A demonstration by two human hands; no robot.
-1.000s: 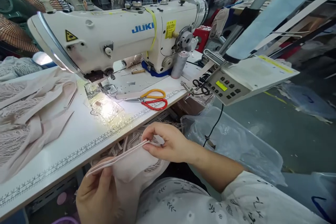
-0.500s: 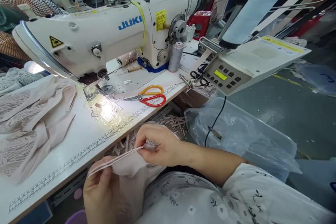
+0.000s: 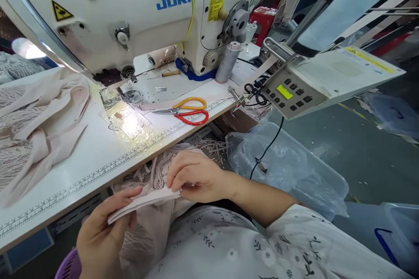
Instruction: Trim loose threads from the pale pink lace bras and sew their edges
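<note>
Between my hands, above my lap, a pale pink fabric piece (image 3: 147,202) with lace stretches out along a folded edge. My left hand (image 3: 109,216) pinches the near left end of that edge, thumb on one face and fingers on the other. At the other end, my right hand (image 3: 196,178) closes its fingertips on the edge. Lace trim (image 3: 160,170) of the piece hangs beyond my right fingers, and the lower part drapes down toward my lap. Just ahead stands the white sewing machine (image 3: 147,22), its needle area lit by a lamp.
On the table lie scissors (image 3: 190,111) with orange and red handles, and a pile of pink lace fabric (image 3: 42,126) at left. A thread cone (image 3: 228,63) stands by the machine. A control box (image 3: 294,91) juts out at right, above a plastic-lined bin (image 3: 288,161).
My left hand has shifted left and turned, and the folded edge now shows its flat face more. My right fingers have moved along the fabric's edge. The view has tilted down.
</note>
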